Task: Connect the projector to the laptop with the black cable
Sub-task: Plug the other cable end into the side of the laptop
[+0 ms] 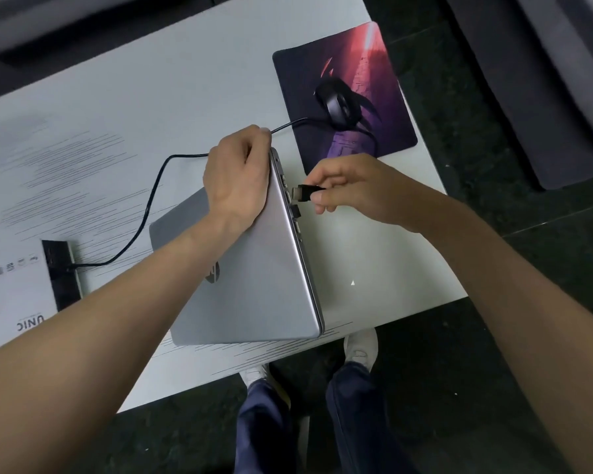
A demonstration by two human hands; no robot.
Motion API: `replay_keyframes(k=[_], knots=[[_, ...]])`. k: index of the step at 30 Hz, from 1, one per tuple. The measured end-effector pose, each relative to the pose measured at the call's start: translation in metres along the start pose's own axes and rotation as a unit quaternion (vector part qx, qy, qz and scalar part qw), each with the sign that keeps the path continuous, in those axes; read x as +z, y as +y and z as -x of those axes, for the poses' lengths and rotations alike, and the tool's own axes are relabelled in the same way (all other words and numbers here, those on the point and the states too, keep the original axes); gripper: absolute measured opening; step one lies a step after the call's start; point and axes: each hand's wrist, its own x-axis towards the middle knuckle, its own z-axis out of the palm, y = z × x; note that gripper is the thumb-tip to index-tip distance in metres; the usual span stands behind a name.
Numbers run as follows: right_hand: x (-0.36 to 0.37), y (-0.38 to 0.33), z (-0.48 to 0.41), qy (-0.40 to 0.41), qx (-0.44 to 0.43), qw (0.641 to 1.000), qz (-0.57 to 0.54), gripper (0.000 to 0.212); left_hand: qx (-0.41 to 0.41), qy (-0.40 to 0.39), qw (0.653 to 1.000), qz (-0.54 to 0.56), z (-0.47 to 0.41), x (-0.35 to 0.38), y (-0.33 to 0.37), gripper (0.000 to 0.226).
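Note:
A closed silver laptop lies on the white table, tilted up on its left side. My left hand grips its far right corner and holds it raised. My right hand pinches the black cable's plug, which points at the ports on the laptop's right edge, a short gap away. A small black dongle sits in one port just below. The black cable runs from behind my left hand down to the back of the white projector at the left, where its other end is plugged in.
A purple and red mouse pad with a black mouse lies at the far right of the table. My legs and white shoes show below the table's near edge. The floor is dark; grey furniture stands at top right.

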Motion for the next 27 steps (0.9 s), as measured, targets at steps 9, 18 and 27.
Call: replay_keyframes(k=[9, 18, 27], knots=[[0.005, -0.006, 0.004, 0.004, 0.012, 1.000, -0.019, 0.018, -0.008, 0.007, 1.000, 0.007, 0.001, -0.003, 0.003, 0.036], [0.007, -0.014, 0.005, 0.014, 0.027, 1.000, -0.005, 0.014, 0.003, 0.007, 1.000, 0.013, 0.002, -0.007, 0.004, 0.035], [0.000, -0.034, 0.004, 0.024, 0.002, 0.990, 0.142, 0.019, -0.007, 0.019, 0.999, -0.031, 0.000, -0.003, 0.004, 0.034]])
